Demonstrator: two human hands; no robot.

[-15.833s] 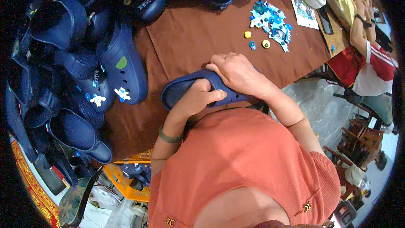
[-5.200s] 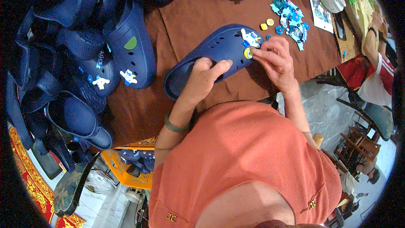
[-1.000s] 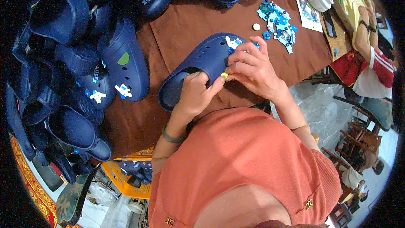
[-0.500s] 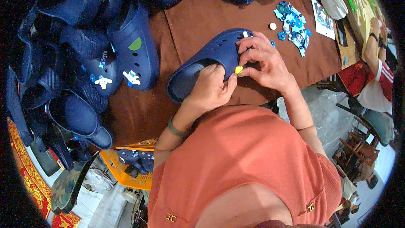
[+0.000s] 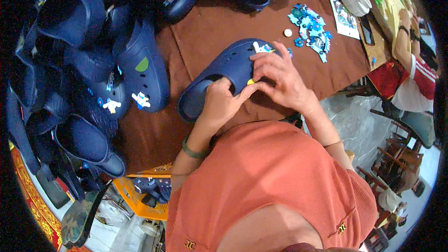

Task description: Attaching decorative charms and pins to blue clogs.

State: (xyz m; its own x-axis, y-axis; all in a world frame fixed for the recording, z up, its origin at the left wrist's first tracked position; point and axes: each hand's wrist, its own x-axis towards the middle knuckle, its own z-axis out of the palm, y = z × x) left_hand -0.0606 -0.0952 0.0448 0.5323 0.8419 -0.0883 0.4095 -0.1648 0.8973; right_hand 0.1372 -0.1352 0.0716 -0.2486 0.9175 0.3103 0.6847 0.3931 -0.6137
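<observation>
A navy foam clog point(image 5: 229, 63) lies on the brown cloth with its toe pointing to the upper right. The fingers of my left hand point(image 5: 220, 105) reach into its opening, with the thumb outside along the near edge. My right hand point(image 5: 285, 84) bends over the toe, its thumb meeting my left thumb at a small yellow shoe charm point(image 5: 250, 81) on the clog's near side. My right fingers partly hide a white-and-blue character charm point(image 5: 261, 46) on the toe. What my left fingertips do inside the clog is hidden.
Several navy clogs point(image 5: 144, 74) crowd the left and far side of the brown cloth point(image 5: 186, 42). Blue charms point(image 5: 310, 28) lie heaped at the far right, by a white round piece point(image 5: 288, 32). An orange basket point(image 5: 140, 203) stands below. Another person's arm point(image 5: 405, 42) shows at right.
The yellow charm has gone from between my right fingertips to the clog's near side, where both thumbs now meet. The whole view has shifted slightly.
</observation>
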